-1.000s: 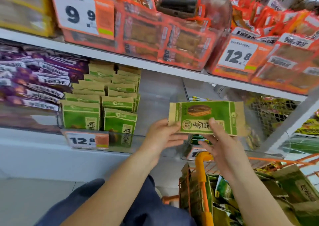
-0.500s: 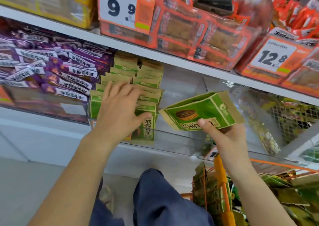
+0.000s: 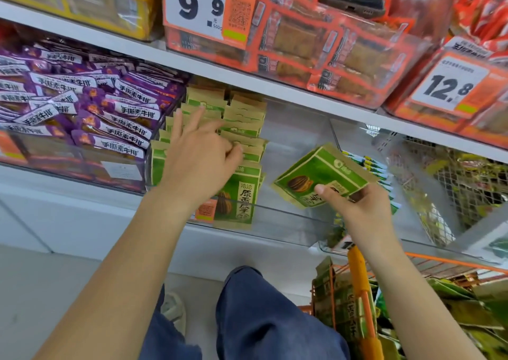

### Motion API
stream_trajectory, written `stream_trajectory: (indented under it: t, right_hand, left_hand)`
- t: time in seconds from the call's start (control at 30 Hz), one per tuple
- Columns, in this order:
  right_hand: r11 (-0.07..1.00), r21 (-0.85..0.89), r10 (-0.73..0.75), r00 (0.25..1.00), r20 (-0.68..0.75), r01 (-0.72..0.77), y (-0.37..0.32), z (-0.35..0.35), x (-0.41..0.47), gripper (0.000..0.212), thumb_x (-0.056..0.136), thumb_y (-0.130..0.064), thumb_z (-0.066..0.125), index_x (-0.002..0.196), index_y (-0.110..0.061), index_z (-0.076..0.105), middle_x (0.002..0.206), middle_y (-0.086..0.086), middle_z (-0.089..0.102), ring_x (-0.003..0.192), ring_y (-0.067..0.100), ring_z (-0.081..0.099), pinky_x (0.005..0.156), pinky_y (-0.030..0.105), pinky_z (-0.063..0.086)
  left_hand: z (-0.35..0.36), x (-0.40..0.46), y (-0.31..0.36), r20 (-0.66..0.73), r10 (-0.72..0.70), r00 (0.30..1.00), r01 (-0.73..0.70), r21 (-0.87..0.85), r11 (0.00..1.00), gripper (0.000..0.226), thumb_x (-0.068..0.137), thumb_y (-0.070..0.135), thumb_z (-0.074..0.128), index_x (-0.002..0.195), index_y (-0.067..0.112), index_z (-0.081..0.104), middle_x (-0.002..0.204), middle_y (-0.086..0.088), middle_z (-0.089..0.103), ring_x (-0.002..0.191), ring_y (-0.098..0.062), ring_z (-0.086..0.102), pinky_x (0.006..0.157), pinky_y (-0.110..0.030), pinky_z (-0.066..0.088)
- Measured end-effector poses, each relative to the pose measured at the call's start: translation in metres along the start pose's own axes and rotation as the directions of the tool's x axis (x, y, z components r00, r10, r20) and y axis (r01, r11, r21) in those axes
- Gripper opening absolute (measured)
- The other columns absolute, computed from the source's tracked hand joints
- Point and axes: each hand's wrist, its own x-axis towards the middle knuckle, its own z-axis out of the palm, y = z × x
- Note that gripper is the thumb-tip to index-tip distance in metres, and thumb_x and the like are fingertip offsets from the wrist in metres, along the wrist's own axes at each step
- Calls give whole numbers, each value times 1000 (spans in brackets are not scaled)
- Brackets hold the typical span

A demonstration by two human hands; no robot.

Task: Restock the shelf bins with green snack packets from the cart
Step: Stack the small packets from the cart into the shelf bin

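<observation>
Left hand (image 3: 199,156) lies open, fingers spread on the stacked packets (image 3: 242,128) in the bin (image 3: 288,219). Right hand (image 3: 357,203) grips a tilted green packet (image 3: 321,172) above the cart (image 3: 360,285).

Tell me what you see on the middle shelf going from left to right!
Purple snack packets → green packets stacked in the bin, with the left hand on them → the green packet in the right hand's grip → wire mesh basket.
</observation>
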Motion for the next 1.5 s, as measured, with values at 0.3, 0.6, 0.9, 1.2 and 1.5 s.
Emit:
stream_trajectory:
  t: [0.3, 0.6, 0.9, 1.2, 1.5]
  right_hand:
    - [992, 106, 70, 997, -34, -66, 16, 3, 2, 32, 82, -10, 72, 113, -14, 65, 104, -4, 70, 95, 3, 65, 76, 9, 49]
    - [990, 107, 94, 996, 15, -95, 28, 3, -4, 30, 81, -8, 72, 96, -33, 64, 97, -12, 70, 92, 0, 66, 80, 17, 51]
    - [981, 121, 163, 985, -56, -155, 29, 2, 0, 24, 86, -12, 68, 109, -15, 65, 101, -5, 71, 97, 7, 66, 87, 29, 54]
    - [991, 9, 137, 990, -43, -136, 23, 7, 20, 19, 96, -25, 55, 114, -20, 54, 105, -5, 68, 98, 17, 65, 85, 51, 53]
    - [857, -236, 483, 874, 55, -459, 36, 71, 106, 34, 102, -30, 40, 119, -2, 51, 119, 21, 61, 109, 35, 59, 88, 39, 48]
  left_hand:
    - [-5, 45, 29, 391, 165, 905, -327, 394, 859, 17, 91, 24, 58, 101, 22, 72, 133, -1, 55, 138, -26, 28, 117, -45, 7]
    - [1, 23, 20, 129, 355, 926, -367, 522, 770, 28, 93, 13, 51, 111, 25, 69, 122, -1, 59, 121, -25, 46, 109, -42, 22]
    - [22, -2, 46, -24, 216, 976, -193, 359, 913, 54, 94, 52, 42, 131, 13, 52, 130, -10, 56, 125, -31, 47, 109, -46, 29]
    - [64, -7, 37, -141, 179, 974, -129, 309, 942, 98, 55, 7, 80, 143, 3, 39, 128, -13, 57, 123, -33, 50, 113, -48, 17]
    - [32, -8, 26, -476, 96, 874, -128, -36, 991, 58, 96, 31, 45, 144, 1, 34, 140, -16, 47, 140, -30, 28, 119, -39, 1]
